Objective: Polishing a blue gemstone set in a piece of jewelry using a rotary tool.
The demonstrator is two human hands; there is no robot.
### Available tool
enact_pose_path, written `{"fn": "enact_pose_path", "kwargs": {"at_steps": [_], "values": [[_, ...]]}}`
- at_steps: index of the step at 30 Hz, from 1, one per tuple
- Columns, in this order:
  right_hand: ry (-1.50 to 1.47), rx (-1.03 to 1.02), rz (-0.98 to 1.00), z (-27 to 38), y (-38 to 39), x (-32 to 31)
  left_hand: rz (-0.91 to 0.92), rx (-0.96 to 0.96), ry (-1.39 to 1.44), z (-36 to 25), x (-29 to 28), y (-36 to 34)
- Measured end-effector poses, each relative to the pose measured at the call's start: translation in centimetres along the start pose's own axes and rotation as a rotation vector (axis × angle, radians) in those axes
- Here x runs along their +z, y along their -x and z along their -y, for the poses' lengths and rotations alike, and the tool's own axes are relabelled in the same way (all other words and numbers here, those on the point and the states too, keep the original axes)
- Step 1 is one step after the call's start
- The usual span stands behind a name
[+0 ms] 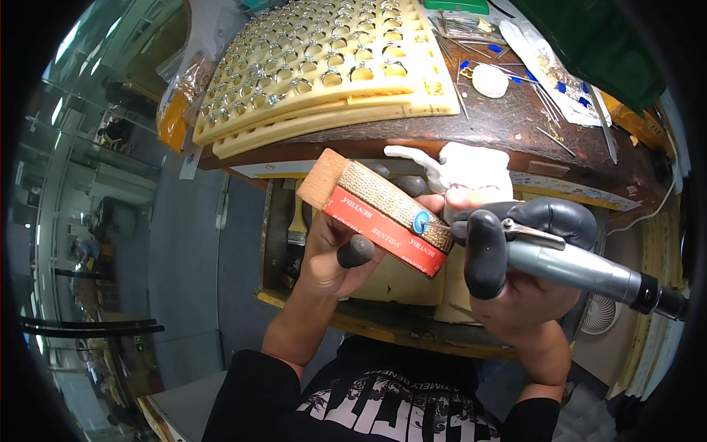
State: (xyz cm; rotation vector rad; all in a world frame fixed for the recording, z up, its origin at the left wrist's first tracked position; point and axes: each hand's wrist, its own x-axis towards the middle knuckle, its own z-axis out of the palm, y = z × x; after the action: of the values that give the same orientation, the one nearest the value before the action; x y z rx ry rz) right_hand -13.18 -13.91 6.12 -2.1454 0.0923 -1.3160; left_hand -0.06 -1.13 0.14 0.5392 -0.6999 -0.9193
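Observation:
My left hand, with black finger cots, grips a wooden block carrying a red printed strip and a tan, coarse textured band, held at a slant. My right hand, also in black finger cots, is closed on a silver rotary handpiece with a metal lever. Its thin shaft ends in a small blue disc, which lies at the right end of the textured band; whether it presses there I cannot tell. A white cloth is just behind my hands, at the bench edge.
A cream tray of rings fills the back of the wooden bench. Metal bits, a white puck and plastic bags lie to the right. An open drawer holds a brush under my hands. A small fan is low right.

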Motion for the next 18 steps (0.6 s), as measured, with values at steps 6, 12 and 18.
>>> {"fn": "enact_pose_path", "kwargs": {"at_steps": [6,12,18], "values": [[-0.006,0.043,-0.024,0.00,0.11,0.19,0.004,-0.008,-0.007,-0.12,0.01,-0.09],[0.043,0.041,0.003,0.27,-0.02,-0.16,-0.004,-0.002,0.000,-0.06,0.06,0.00],[-0.062,0.146,-0.007,0.37,0.21,0.00,0.009,-0.004,-0.003,0.01,-0.17,0.06]]}}
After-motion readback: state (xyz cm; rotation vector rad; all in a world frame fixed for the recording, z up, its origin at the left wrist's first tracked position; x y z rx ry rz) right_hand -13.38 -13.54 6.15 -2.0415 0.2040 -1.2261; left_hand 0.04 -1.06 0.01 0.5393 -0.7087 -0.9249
